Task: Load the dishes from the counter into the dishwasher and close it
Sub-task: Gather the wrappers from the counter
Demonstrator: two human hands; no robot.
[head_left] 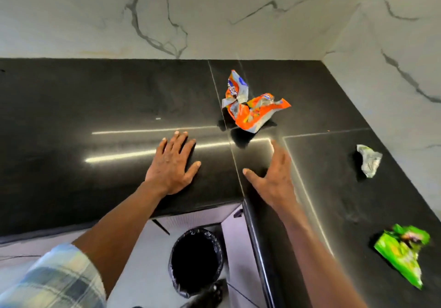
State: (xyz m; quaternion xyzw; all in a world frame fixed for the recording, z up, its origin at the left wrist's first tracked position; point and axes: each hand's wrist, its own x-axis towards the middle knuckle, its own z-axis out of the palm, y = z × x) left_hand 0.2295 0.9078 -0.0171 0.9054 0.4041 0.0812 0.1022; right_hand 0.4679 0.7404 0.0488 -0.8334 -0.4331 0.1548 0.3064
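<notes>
Wrapper lies on counter just beyond right hand.

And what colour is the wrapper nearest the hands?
The wrapper is mostly orange with silver, best in the head view.

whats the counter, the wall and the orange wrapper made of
Counter: dark polished stone or a lookalike, going by the sharp light streaks and seams. Wall: white marble-look slab with grey veins, possibly tile. Orange wrapper: thin printed foil-lined plastic, crumpled, with a silvery inside showing.
</notes>
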